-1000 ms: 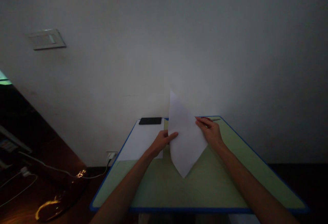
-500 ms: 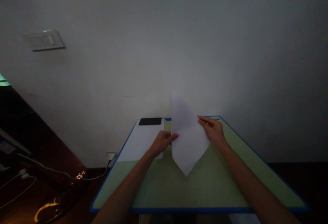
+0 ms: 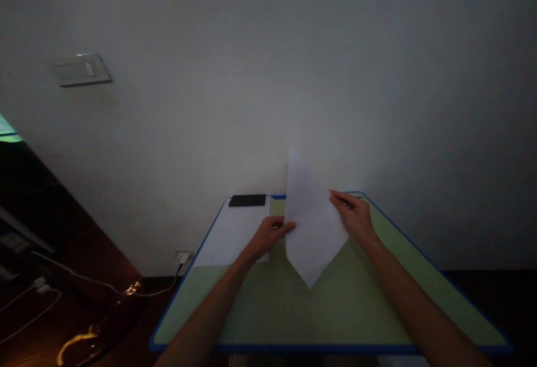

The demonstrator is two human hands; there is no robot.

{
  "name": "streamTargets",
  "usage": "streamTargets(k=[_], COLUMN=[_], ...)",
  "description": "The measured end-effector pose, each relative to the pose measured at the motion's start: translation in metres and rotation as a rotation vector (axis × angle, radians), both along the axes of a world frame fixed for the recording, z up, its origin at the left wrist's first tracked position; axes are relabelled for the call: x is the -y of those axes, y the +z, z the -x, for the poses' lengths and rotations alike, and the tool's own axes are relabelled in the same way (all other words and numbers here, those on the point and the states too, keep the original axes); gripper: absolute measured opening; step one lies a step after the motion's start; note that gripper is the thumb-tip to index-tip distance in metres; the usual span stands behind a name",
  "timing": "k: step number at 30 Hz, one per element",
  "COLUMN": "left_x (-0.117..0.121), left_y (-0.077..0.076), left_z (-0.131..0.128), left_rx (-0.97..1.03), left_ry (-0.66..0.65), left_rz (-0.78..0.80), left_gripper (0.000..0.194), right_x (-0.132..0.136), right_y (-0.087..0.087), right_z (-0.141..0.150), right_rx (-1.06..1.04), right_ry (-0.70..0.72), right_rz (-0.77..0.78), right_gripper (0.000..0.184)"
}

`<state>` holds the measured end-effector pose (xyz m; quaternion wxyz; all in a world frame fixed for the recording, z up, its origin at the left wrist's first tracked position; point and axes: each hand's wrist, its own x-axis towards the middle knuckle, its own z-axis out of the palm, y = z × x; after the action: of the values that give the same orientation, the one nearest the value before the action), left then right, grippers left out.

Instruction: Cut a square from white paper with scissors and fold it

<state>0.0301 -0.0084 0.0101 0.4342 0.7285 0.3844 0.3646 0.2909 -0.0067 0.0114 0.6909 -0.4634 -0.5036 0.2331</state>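
A white sheet of paper [image 3: 312,233], folded so that it comes to a point at top and bottom, is held up over the green table [image 3: 293,319]. My left hand [image 3: 271,234] pinches its left edge, thumb on the near face and fingers behind. At the upper right edge, my right hand [image 3: 354,213] grips the paper between thumb and fingers. Behind my left hand, more white paper [image 3: 230,235] lies flat on the table, with a black flat rectangular object [image 3: 247,200] across its far end.
The table has a blue rim [image 3: 335,349] and stands against a grey wall [image 3: 268,76]. A small dark thin object [image 3: 358,197] lies at its far right corner. Left of the table are a plugged-in charger [image 3: 183,258] with a white cable [image 3: 100,283] and a wall switch [image 3: 81,69].
The view has shifted slightly, so everything sits a little further right or lower. Both hands keep their hold on the folded paper, which has hardly changed its pose.
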Motion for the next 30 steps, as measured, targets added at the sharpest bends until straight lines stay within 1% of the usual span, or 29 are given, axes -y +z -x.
streamTargets(k=[5, 8, 12, 18, 25, 28, 30], left_x=[0.001, -0.001, -0.004, -0.008, -0.008, -0.006, -0.005], left_y=[-0.002, -0.005, -0.007, -0.008, -0.007, -0.005, -0.004], left_z=[-0.002, -0.003, -0.002, 0.002, 0.003, 0.004, 0.005], left_rx=[0.128, 0.152, 0.136, 0.024, -0.180, -0.217, -0.261], left_ry=[-0.071, -0.035, 0.035, 0.063, 0.195, 0.221, 0.223], left_rz=[0.016, 0.020, -0.005, -0.041, -0.214, -0.238, -0.283], left_gripper=[0.039, 0.033, 0.029, 0.030, 0.032, 0.035, 0.038], right_x=[0.000, -0.001, -0.003, -0.002, -0.001, -0.003, -0.005], right_y=[0.003, 0.001, -0.001, 0.001, 0.002, 0.000, 0.000], right_z=[-0.006, -0.010, -0.015, -0.014, -0.010, -0.011, -0.011], right_rx=[-0.033, -0.035, -0.036, -0.039, -0.054, -0.073, -0.084], right_ry=[-0.054, -0.069, -0.081, -0.115, -0.145, -0.154, -0.146], right_rz=[0.000, -0.015, -0.010, -0.007, -0.014, -0.005, 0.003], right_gripper=[0.033, 0.034, 0.035, 0.037, 0.038, 0.038, 0.039])
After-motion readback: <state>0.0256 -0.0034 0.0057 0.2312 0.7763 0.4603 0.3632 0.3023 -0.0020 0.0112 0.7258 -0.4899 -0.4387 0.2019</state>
